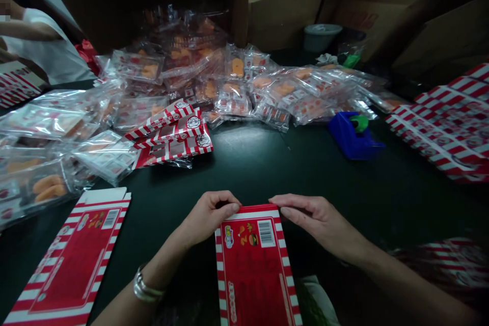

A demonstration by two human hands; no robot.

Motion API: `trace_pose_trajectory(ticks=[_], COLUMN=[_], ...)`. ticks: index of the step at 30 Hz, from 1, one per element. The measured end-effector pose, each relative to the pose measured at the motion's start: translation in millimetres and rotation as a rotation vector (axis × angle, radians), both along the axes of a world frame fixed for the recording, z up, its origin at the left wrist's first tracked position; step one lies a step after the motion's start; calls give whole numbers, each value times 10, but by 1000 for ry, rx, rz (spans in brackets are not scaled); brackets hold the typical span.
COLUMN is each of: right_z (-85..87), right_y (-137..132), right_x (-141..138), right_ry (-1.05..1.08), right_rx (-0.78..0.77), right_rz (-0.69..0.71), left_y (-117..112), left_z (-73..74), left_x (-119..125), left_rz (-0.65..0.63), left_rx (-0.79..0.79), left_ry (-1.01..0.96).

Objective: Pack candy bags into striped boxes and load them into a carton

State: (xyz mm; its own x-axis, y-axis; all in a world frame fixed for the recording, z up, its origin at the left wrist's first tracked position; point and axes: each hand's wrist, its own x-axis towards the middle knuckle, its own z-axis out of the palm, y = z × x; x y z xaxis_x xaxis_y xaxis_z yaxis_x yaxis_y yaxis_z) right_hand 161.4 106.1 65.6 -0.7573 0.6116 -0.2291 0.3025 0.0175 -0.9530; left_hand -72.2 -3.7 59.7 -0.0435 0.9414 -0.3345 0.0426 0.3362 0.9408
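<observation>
A red carton with red-and-white striped edges (254, 270) stands in front of me on the dark table (267, 163), its barcode side facing up. My left hand (209, 215) grips the carton's top left corner with curled fingers. My right hand (317, 220) pinches the top right edge with thumb and fingers. A silver bracelet (144, 288) sits on my left wrist.
A flat red striped carton (72, 260) lies at the left. Several clear plastic toy packs (214, 86) are heaped across the back. Folded striped cartons (173, 135) lie mid-table, more stacked at right (446, 122). A blue tape dispenser (353, 135) sits right of centre. Another person (42, 46) works at far left.
</observation>
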Motion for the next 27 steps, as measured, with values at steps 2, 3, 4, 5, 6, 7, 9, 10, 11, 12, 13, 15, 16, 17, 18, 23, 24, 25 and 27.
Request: trace_pose_trajectory(ticks=[2, 3, 4, 5, 6, 7, 9, 10, 11, 12, 13, 15, 16, 17, 18, 23, 24, 25, 27], right_z=[-21, -19, -6, 19, 54, 99, 199, 246, 286, 317, 339, 362, 367, 369, 369, 255, 204, 146, 28], right_y=[-80, -117, -153, -188, -221, -253, -311, -337, -362, -387, -412, -455, -469, -474, -470, -380, -362, -336, -234], right_x=[-34, -50, -61, -61, -50, -30, 31, 65, 98, 128, 156, 204, 225, 243, 256, 184, 144, 105, 71], right_ry=[34, 53, 75, 100, 123, 144, 194, 217, 237, 251, 262, 270, 271, 273, 273, 297, 298, 300, 270], right_rx=[-32, -50, -52, -32, 11, 81, 275, 375, 467, 539, 589, 626, 623, 615, 602, 383, 289, 188, 37], right_rz=[-65, -97, -122, -136, -139, -133, -121, -120, -118, -109, -94, -56, -38, -26, -19, -161, -193, -210, -201], left_y=[-1, -21, -58, -109, -173, -245, -393, -460, -518, -565, -601, -644, -655, -661, -665, -650, -626, -588, -481], left_z=[4, 23, 57, 106, 169, 241, 391, 460, 522, 576, 623, 707, 742, 771, 787, 563, 459, 346, 126], left_x=[52, 84, 116, 146, 171, 192, 221, 234, 249, 268, 290, 342, 366, 385, 398, 411, 405, 394, 363], left_rz=[30, 47, 56, 56, 41, 14, -54, -79, -93, -107, -117, -130, -137, -142, -144, -76, -47, -21, 11], left_rx=[-1, 15, 45, 90, 147, 209, 336, 400, 461, 511, 545, 553, 536, 518, 495, 502, 520, 532, 528], left_ry=[-7, 16, 60, 120, 189, 255, 365, 420, 485, 550, 608, 672, 666, 644, 621, 599, 582, 550, 458])
